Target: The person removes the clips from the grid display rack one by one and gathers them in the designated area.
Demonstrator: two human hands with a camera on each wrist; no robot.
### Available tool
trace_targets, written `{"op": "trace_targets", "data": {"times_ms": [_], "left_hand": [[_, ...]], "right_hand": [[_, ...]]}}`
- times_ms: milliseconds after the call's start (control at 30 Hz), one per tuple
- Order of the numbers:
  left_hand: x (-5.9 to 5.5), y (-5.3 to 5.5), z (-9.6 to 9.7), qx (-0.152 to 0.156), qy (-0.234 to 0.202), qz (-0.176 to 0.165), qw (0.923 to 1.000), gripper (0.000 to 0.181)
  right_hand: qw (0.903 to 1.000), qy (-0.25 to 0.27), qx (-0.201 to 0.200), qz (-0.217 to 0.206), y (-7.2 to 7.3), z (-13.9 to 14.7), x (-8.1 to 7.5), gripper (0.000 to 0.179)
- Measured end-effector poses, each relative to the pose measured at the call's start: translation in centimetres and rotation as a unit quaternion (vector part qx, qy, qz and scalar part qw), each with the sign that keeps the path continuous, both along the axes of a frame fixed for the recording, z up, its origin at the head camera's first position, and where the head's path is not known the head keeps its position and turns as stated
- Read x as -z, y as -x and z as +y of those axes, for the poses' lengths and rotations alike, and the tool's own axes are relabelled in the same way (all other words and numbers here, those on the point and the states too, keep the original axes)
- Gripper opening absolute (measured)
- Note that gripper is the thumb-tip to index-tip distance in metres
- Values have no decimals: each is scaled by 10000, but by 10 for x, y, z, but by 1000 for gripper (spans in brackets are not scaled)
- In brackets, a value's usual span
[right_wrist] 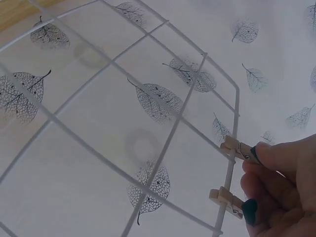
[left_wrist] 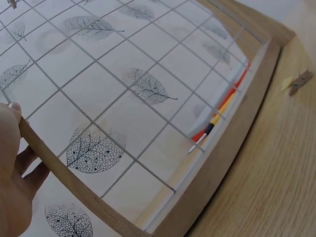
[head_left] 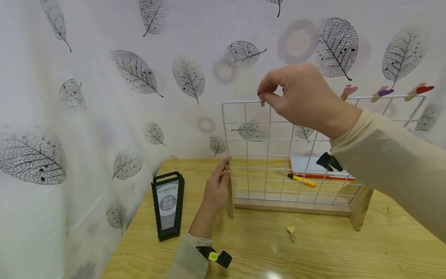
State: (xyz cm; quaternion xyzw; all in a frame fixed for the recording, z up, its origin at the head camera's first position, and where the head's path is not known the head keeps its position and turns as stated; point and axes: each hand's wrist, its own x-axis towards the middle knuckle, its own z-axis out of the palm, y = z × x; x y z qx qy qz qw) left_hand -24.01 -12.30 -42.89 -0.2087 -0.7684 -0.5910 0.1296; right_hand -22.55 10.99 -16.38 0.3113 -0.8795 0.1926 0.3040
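Observation:
A white wire grid point(head_left: 247, 140) stands upright in a wooden frame on the table. At its top wire my right hand point(head_left: 306, 99) pinches a small wooden clothespin point(right_wrist: 239, 149) with a dark ornament between thumb and fingers; its jaws are at the wire. Beside it in the right wrist view, a second clothespin point(right_wrist: 227, 201) with a green ornament sits on the same wire, under the curled fingers. My left hand point(head_left: 216, 190) grips the wooden side post point(left_wrist: 74, 185) of the frame. Pink, purple and red heart clothespins point(head_left: 381, 93) sit further right along the top wire.
A clothespin with a yellow heart point(head_left: 291, 231) lies on the table before the frame. Behind the grid are a yellow screwdriver point(head_left: 303, 180) and a white-and-red flat box point(head_left: 303, 164). A black tool case point(head_left: 168, 205) lies at left. Leaf-print curtain point(head_left: 195, 128) hangs behind.

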Motion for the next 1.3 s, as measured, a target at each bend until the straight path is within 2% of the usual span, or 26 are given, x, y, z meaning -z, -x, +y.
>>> {"op": "trace_targets", "data": {"times_ms": [167, 500, 633, 733, 867, 967, 1200, 1300], "left_hand": [[-1, 0, 0, 36, -25, -18, 10000, 47], [1, -1, 1, 2, -103, -47, 9999, 47], [2, 0, 1, 1, -130, -17, 9999, 47], [1, 0, 1, -4, -112, -1, 9999, 47], [1, 0, 1, 23, -87, 40, 10000, 47], [0, 0, 2, 19, -73, 86, 9999, 47], [-1, -1, 3, 25, -72, 78, 9999, 48], [0, -2, 4, 29, -109, 13, 9999, 48]], "right_hand": [[9990, 51, -172, 416, 1, 0, 2, 10], [9977, 171, -318, 578, 0, 0, 0, 15], [9956, 341, -557, 672, -2, 2, 0, 12], [9918, 370, -828, 902, -4, 6, 0, 9], [9832, 222, -1142, 1408, -8, 14, 1, 6], [9783, 131, -1314, 1594, -13, 21, 5, 8], [9687, 249, -1914, 1563, -30, 34, 20, 10], [9671, 265, -2072, 1452, -37, 39, 26, 22]]}}
